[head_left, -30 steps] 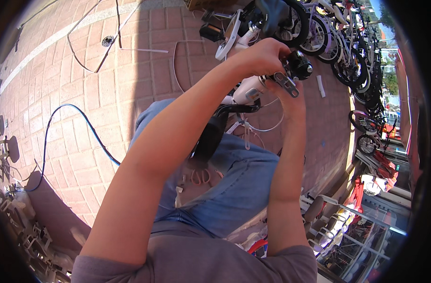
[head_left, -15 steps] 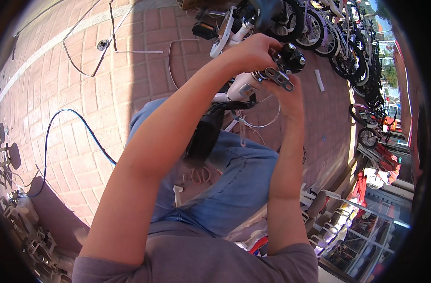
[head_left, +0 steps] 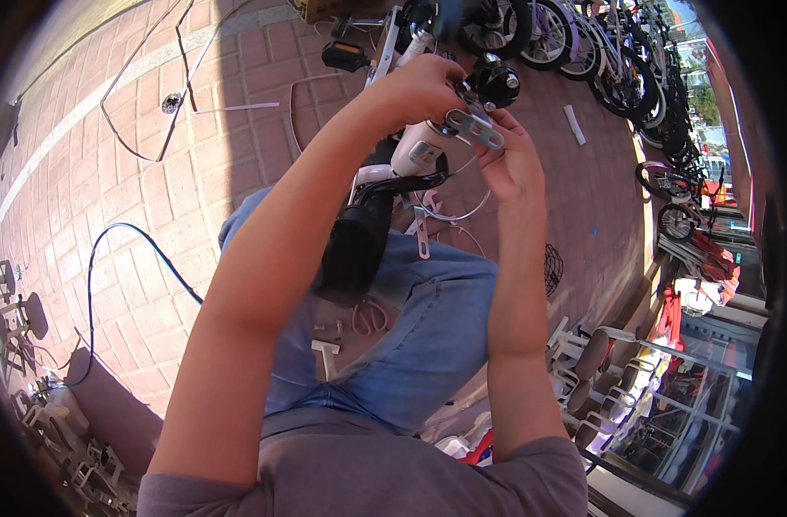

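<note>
The right hand (head_left: pixel 512 159), its fingers now more exposed, holds the outer end of the silver slotted metal bracket (head_left: pixel 476 129) atop the white bicycle head tube (head_left: pixel 413 153), suggesting continued positioning, while the curled left hand's (head_left: pixel 426 86) grasp cannot be determined.
</note>
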Tool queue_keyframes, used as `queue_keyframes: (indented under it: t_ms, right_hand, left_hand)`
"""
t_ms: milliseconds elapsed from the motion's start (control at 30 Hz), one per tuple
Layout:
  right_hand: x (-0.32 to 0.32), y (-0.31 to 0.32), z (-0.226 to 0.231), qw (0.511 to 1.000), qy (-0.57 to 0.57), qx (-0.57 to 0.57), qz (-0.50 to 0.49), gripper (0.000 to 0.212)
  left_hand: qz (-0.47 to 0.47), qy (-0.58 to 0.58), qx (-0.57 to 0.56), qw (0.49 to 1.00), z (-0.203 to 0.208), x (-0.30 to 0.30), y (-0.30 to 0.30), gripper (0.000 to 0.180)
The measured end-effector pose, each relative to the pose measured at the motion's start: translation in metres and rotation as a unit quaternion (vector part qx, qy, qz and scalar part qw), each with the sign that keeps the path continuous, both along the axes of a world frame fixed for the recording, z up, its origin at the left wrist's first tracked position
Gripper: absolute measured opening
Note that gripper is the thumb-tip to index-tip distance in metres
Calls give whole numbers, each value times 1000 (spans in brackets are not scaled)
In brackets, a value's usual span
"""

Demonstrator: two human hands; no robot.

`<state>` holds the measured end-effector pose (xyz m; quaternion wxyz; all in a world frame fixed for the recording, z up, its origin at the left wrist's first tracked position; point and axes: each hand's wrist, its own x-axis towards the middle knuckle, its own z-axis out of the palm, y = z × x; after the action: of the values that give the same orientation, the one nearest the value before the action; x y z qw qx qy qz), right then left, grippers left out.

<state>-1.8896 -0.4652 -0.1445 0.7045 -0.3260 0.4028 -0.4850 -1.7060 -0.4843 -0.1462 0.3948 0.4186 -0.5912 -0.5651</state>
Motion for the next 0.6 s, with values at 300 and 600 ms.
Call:
queue_keyframes:
  t_ms: [300, 600]
  right_hand:
    - [2, 9, 2, 968, 211, -138, 4, 26]
    - [18, 14, -8, 870, 445, -207, 50, 44]
  left_hand:
    - [43, 59, -15, 997, 18, -3, 14, 44]
    - [32, -12, -74, 997, 6, -8, 0, 45]
